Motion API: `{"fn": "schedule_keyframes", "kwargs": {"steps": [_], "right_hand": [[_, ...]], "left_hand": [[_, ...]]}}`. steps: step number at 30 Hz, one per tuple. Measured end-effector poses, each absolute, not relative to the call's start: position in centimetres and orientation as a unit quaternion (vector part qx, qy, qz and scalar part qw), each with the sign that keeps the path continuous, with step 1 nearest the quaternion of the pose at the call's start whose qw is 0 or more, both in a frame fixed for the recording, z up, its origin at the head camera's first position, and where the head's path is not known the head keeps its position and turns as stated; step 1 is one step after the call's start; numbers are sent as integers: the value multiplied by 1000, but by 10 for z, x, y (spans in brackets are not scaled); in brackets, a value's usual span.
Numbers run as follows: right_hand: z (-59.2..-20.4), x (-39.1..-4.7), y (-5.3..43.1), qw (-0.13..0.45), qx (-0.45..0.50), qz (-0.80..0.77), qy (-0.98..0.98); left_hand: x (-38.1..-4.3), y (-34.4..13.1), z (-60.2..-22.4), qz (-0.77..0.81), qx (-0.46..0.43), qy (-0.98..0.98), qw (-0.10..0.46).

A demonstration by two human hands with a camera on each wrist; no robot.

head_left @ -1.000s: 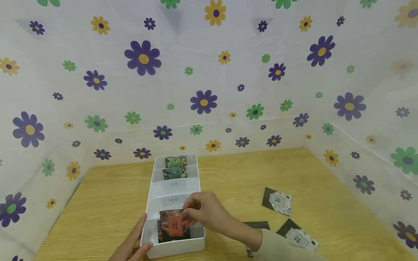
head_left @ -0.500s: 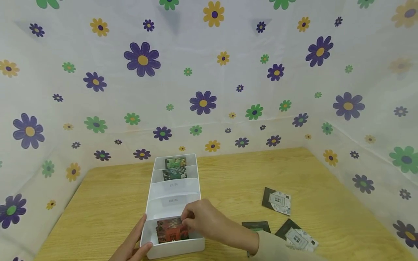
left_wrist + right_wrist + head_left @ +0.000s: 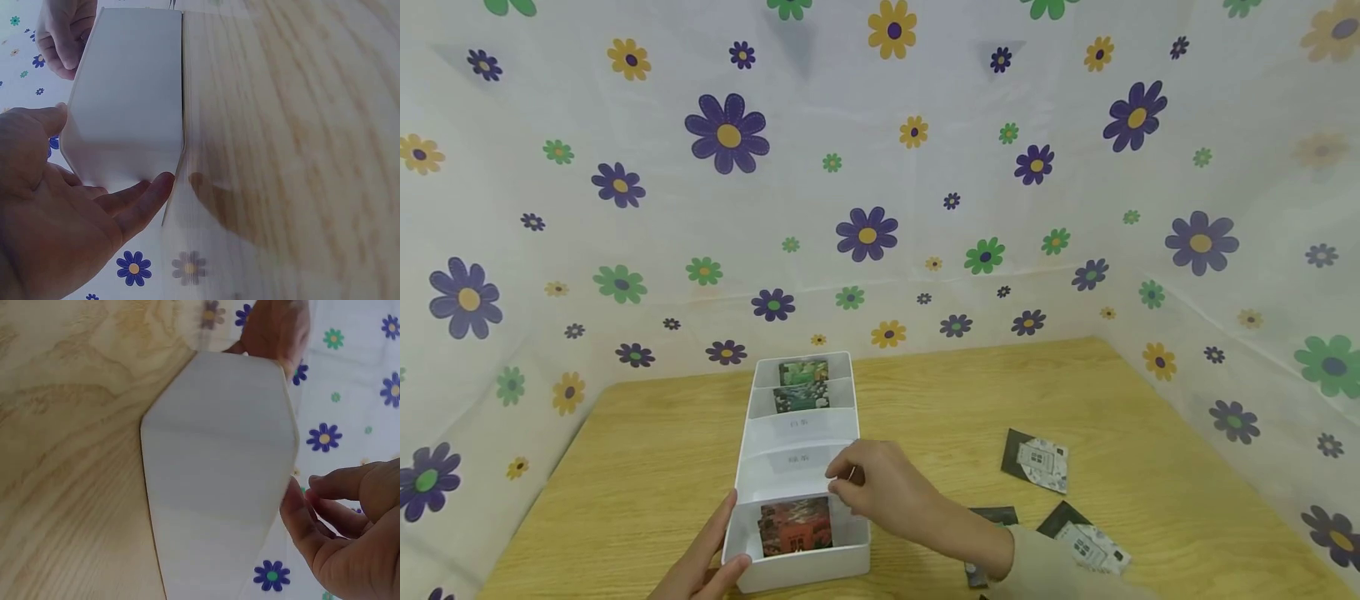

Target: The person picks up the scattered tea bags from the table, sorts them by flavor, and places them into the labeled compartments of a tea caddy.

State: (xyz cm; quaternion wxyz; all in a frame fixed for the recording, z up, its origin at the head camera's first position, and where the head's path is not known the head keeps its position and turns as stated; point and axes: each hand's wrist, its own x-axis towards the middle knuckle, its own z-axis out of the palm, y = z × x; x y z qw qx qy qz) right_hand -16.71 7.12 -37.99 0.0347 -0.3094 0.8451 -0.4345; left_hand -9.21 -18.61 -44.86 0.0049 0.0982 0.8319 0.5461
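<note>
A long white divided box (image 3: 805,569) stands on the table. My left hand (image 3: 702,550) holds its near left corner, thumb at the front rim and the other fingers along the left side. In the left wrist view, the fingertips lie against the white wall. Red-and-black packets (image 3: 795,527) stand in the nearest compartment. My right hand (image 3: 883,492) hovers at the box's right rim, just right of those packets, fingers loosely bent and holding nothing. In the right wrist view, a gap shows between its thumb and index finger.
Green packets (image 3: 802,372) and dark teal packets (image 3: 801,398) stand in the two farthest compartments; printed dividers lie between. On the table (image 3: 940,417) to the right lie two black-and-white packets, one farther (image 3: 1036,461) and one nearer (image 3: 1084,543). Another dark packet (image 3: 992,514) is partly under my right forearm.
My right hand lowered a red packet into the nearest compartment, let go of it and moved slightly up and right. The left hand has stayed at the box corner.
</note>
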Motion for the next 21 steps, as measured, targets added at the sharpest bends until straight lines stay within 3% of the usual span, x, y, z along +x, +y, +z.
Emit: {"fn": "schedule_keyframes", "kwargs": {"steps": [10,21], "right_hand": [[-367,-190,122,43,-227,-489,841],[-371,-208,200,38,-89,-502,860]], "left_hand": [[-95,-188,-444,553,102,826,40],[-93,-188,-446,550,108,828,37]]}}
